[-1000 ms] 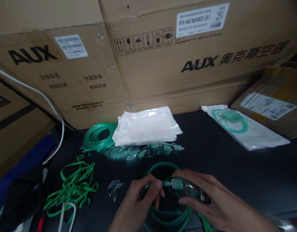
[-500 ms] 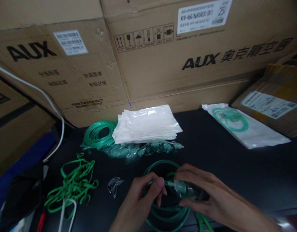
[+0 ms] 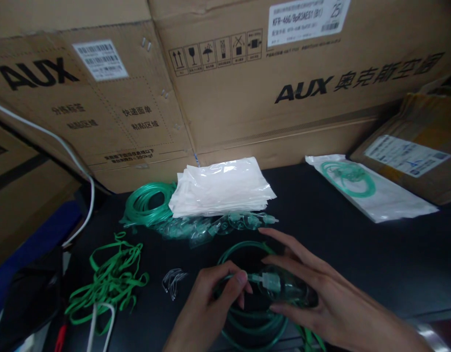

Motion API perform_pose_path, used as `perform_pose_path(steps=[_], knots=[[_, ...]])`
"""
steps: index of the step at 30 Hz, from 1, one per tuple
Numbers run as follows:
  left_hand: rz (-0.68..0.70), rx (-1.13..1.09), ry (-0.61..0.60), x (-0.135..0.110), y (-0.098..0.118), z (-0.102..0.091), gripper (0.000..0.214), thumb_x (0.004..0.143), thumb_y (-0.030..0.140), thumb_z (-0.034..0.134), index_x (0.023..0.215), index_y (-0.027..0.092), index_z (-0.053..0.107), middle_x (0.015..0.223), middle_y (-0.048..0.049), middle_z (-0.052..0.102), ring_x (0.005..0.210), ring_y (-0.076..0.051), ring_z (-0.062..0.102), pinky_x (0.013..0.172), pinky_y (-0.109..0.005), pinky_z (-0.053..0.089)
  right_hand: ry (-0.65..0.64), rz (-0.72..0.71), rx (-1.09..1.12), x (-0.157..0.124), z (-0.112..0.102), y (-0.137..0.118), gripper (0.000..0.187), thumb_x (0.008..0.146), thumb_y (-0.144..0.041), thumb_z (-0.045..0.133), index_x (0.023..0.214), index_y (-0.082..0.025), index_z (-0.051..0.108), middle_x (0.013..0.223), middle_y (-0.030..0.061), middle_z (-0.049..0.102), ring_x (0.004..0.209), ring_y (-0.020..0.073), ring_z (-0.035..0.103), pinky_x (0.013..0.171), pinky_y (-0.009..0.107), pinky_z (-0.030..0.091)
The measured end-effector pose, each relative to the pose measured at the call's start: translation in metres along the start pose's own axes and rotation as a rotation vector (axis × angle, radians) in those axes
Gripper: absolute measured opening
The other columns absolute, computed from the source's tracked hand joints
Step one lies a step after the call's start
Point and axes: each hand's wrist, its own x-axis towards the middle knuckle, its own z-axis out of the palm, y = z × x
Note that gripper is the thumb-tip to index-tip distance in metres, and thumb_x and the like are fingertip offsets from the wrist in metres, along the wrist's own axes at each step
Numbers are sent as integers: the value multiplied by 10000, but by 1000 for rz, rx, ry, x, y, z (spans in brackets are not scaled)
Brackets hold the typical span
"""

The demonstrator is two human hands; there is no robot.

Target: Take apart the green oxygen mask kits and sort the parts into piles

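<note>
My left hand (image 3: 210, 305) pinches the end of a green tube (image 3: 247, 322) that lies coiled on the black table (image 3: 357, 254). My right hand (image 3: 320, 303) cradles a clear green mask (image 3: 284, 288) with a pale connector pointing left toward the tube end. The thumb and lower fingers grip the mask while the upper fingers stretch out above it. The tube end and the connector meet between my hands.
A stack of white plastic bags (image 3: 221, 188) lies at the back, over several clear masks (image 3: 210, 226) and green tube coils (image 3: 146, 203). Green straps (image 3: 108, 281) and small clear clips (image 3: 173, 282) lie left. A bagged mask set (image 3: 368, 188) lies right. Cardboard boxes (image 3: 247, 83) wall the back.
The upper fingers of my right hand have lifted and spread above the mask. My left hand keeps its pinch on the tube end. The view has shifted slightly.
</note>
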Motion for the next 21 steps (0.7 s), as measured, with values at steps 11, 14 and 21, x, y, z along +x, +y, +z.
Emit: perform_pose_path(steps=[11, 14, 21], knots=[[-16, -50, -27, -1, -3, -4, 490, 1010, 600, 520, 814, 189, 700, 673, 23, 584, 651, -140, 502, 615, -251, 356, 0, -35, -6, 0, 2, 0, 519, 930, -510, 727, 1411, -337, 633, 1394, 63, 708, 1253, 301, 691, 1049, 405, 579], [-32, -48, -48, -1, -3, -3, 511, 1005, 621, 509, 818, 182, 691, 666, 23, 576, 634, -137, 495, 600, -249, 354, -69, -27, 11, -1, 1, -3, 471, 940, -485, 717, 1382, -345, 629, 1396, 45, 701, 1258, 281, 682, 1035, 381, 580], [-34, -35, -65, -3, 1, -2, 500, 1007, 601, 510, 810, 179, 690, 665, 23, 580, 637, -134, 512, 594, -235, 356, -58, -111, 43, -1, -1, -8, 351, 880, -266, 753, 1216, -330, 674, 1231, -1, 755, 1110, 229, 735, 911, 274, 594]])
